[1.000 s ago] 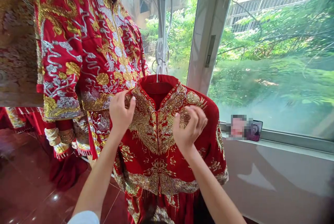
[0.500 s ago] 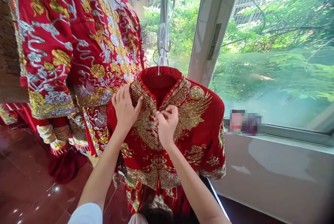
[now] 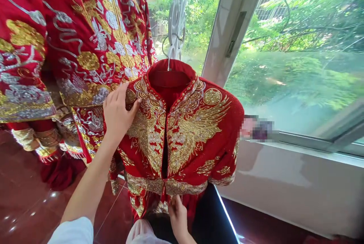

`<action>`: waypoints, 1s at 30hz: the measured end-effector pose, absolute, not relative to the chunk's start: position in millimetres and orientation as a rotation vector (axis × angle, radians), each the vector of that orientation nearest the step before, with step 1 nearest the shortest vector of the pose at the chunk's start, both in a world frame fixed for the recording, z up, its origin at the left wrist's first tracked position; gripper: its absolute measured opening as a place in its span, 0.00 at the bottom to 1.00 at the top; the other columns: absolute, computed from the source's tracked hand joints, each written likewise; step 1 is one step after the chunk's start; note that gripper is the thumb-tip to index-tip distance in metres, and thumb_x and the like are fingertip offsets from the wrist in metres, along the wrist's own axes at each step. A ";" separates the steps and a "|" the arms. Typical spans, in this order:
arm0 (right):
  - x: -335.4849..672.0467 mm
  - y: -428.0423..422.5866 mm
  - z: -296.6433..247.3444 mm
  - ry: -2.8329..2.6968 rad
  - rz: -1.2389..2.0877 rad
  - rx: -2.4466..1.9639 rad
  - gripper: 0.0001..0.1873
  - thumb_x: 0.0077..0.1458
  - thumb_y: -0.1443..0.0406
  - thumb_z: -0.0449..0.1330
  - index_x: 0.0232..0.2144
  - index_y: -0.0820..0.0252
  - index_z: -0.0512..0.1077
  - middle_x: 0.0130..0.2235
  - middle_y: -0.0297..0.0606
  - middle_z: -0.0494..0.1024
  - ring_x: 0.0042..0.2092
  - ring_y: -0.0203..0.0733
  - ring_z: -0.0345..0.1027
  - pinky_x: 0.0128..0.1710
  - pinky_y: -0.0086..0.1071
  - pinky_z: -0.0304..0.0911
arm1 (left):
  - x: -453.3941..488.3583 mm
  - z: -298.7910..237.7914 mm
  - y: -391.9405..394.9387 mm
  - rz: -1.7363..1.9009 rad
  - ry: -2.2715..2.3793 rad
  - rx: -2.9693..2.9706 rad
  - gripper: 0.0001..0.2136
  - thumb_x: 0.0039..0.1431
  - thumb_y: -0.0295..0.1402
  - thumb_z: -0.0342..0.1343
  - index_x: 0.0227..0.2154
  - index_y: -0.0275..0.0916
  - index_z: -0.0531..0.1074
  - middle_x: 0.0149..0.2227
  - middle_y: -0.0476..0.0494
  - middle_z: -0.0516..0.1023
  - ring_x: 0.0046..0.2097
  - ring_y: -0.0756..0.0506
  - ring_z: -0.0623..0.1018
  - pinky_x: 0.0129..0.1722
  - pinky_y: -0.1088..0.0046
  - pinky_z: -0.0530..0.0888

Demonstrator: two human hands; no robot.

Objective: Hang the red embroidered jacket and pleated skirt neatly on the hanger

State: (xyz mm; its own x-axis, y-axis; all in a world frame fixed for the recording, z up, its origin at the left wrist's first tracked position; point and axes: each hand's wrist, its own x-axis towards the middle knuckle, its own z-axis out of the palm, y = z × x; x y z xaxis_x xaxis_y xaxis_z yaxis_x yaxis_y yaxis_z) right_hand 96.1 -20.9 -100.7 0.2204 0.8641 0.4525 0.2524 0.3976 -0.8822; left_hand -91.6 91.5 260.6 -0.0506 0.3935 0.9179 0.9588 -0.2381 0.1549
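Observation:
A short red jacket [image 3: 187,157] with gold embroidery and a stand collar hangs on a hanger [image 3: 168,64] in front of me. Its front edges meet near the chest and part in a narrow dark gap below. My left hand [image 3: 118,113] lies over the jacket's left-side shoulder, fingers stretched out and thumb apart on the embroidery. Low at the middle, my right hand [image 3: 178,213] has its fingers closed at the jacket's gold hem; the fingertips are partly hidden. A red skirt [image 3: 136,202] with gold embroidery shows below the hem.
Larger red garments [image 3: 65,47] with gold and silver embroidery hang close on the left. A white ornate metal stand [image 3: 174,20] rises behind the hanger. The window [image 3: 284,85] and its sill are at the right. Dark red tiles [image 3: 25,183] cover the floor.
My right hand has dropped from the collar front to the bottom hem. My left hand stays on the shoulder. The view has shifted slightly, and the front gap shows more.

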 end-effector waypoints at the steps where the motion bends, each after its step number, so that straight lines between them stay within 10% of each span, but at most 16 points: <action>1: 95.7 -22.5 -99.6 -1.293 0.638 -1.122 0.09 0.54 0.62 0.54 0.25 0.56 0.58 0.18 0.25 0.60 0.18 0.31 0.52 0.16 0.24 0.49 | -92.4 260.7 92.7 -1.283 -1.442 -1.658 0.28 0.61 0.49 0.47 0.60 0.42 0.61 0.59 0.37 0.69 0.59 0.35 0.67 0.57 0.57 0.62; 11: 67.8 6.4 1.4 -0.995 0.930 -1.142 0.14 0.50 0.58 0.59 0.32 0.55 0.56 0.26 0.31 0.70 0.24 0.36 0.67 0.23 0.28 0.63 | -58.8 220.4 43.8 -1.399 -1.260 -1.561 0.18 0.57 0.43 0.53 0.46 0.37 0.69 0.48 0.34 0.73 0.53 0.37 0.70 0.53 0.57 0.62; 19: 77.1 18.5 10.4 -0.934 1.040 -1.082 0.14 0.50 0.60 0.59 0.30 0.55 0.55 0.22 0.26 0.65 0.22 0.33 0.59 0.21 0.27 0.56 | -11.8 145.9 25.7 -0.816 -1.517 -1.778 0.14 0.57 0.45 0.54 0.31 0.39 0.73 0.36 0.35 0.76 0.40 0.37 0.72 0.42 0.57 0.62; 23: 72.2 16.3 -3.0 -0.872 1.187 -1.013 0.16 0.50 0.57 0.59 0.30 0.54 0.53 0.22 0.26 0.67 0.23 0.35 0.64 0.25 0.30 0.63 | -18.2 156.8 37.8 -0.741 -1.478 -1.861 0.11 0.59 0.30 0.49 0.24 0.41 0.72 0.29 0.42 0.77 0.36 0.41 0.72 0.41 0.58 0.62; 30: 110.9 -15.5 -78.0 -0.949 1.135 -1.203 0.21 0.42 0.51 0.59 0.19 0.54 0.52 0.15 0.26 0.61 0.16 0.34 0.57 0.16 0.30 0.58 | -81.0 214.5 10.1 -1.118 -1.519 -1.443 0.11 0.55 0.34 0.50 0.18 0.42 0.64 0.25 0.43 0.71 0.33 0.40 0.71 0.37 0.56 0.64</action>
